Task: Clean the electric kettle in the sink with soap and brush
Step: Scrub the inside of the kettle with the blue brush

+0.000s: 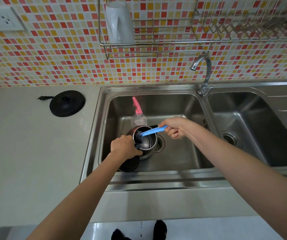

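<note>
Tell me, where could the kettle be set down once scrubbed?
The right basin is bare around its drain. So is the countertop left of the sink, in front of the kettle base. The left basin is crowded: kettle, spray bottle, brush, left hand, right hand.

Both bare forearms are stretched forward and down, set wide at the elbows and drawn closer at the wrists. The left hand (pixel 123 147) is curled, knuckles up, round the handle side of the dark steel electric kettle (pixel 148 142). The right hand (pixel 173 127) is closed round the slim blue plastic brush (pixel 154 131), fingers tucked underneath.
</note>
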